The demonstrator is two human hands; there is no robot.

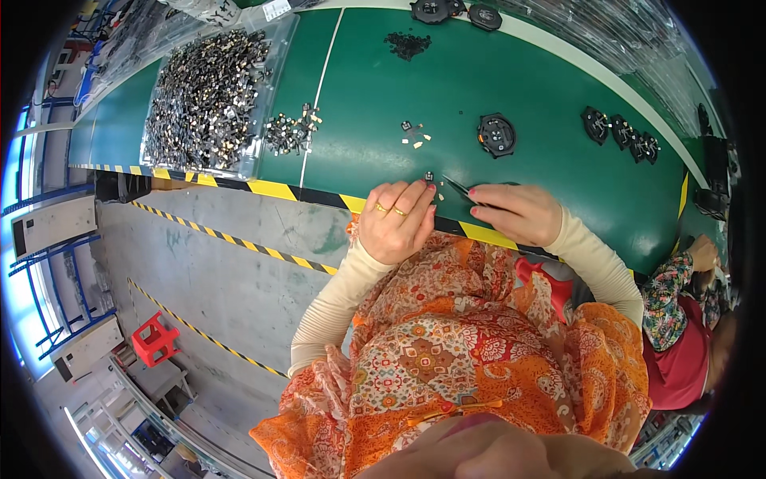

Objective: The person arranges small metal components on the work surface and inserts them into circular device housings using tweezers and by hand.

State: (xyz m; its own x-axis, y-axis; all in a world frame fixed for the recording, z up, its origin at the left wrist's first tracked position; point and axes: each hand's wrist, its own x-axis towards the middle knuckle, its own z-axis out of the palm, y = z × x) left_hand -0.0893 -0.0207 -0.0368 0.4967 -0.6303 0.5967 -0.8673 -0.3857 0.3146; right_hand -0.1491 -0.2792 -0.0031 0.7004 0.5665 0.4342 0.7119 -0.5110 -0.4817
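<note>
Near the front edge of the green bench, my left hand (395, 222) has its fingers closed together, with the fingertips on a small black electronic part (429, 176) that pokes out beyond them. My right hand (515, 213) pinches dark tweezers (457, 188), whose tips point left toward that part without visibly touching it. A tiny pale piece (441, 195) lies between the hands. Beyond them sit a few small black-and-gold parts (412, 132). To their right is a round black watch case (496, 135), lying flat.
A clear tray (263, 88) heaped with small parts stands at left, a loose pile (291, 132) beside it. Small black pieces (408, 45) lie far back. Several black watch cases (621, 132) line the right. Striped tape (274, 190) marks the front edge; another person (678, 327) sits at right.
</note>
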